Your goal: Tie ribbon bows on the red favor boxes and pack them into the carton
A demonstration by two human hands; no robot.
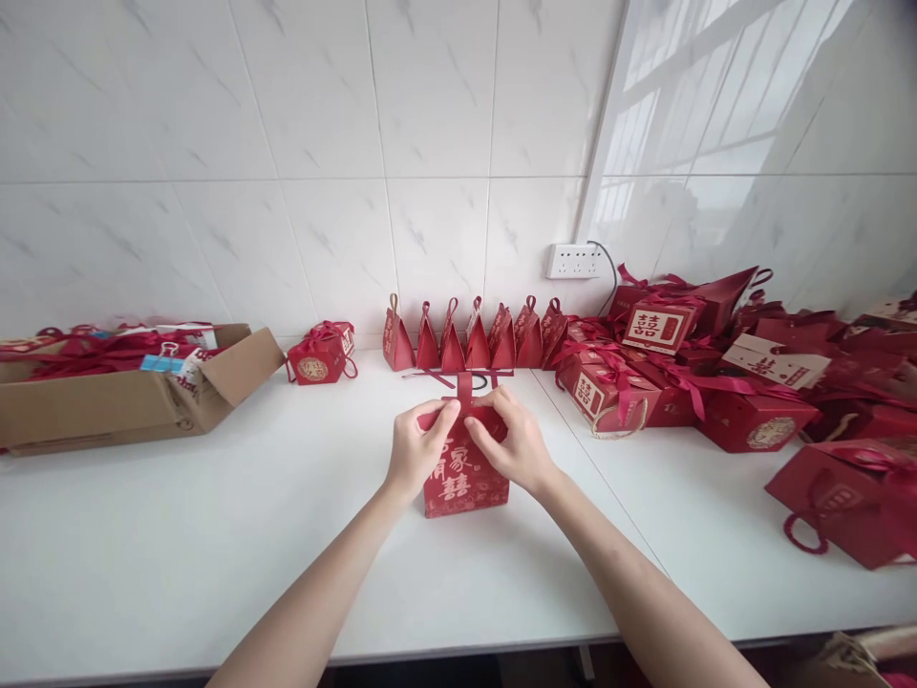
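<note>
A carton (143,416) stands left, boxes (688,382) right; left hand (417,441) and right hand (517,441) pinch the top of a pale-lettered red packet (467,485).

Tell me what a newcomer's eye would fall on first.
The red box with pale characters, centred on the white table, the left hand and right hand at its top. Behind it, seven peaked red boxes line up before the tiled wall. To the right sprawls a heap of red boxes.

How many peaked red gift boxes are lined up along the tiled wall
7 peaked red gift boxes, side by side in one row, left of the gift-box pile, which may hide more.
</note>
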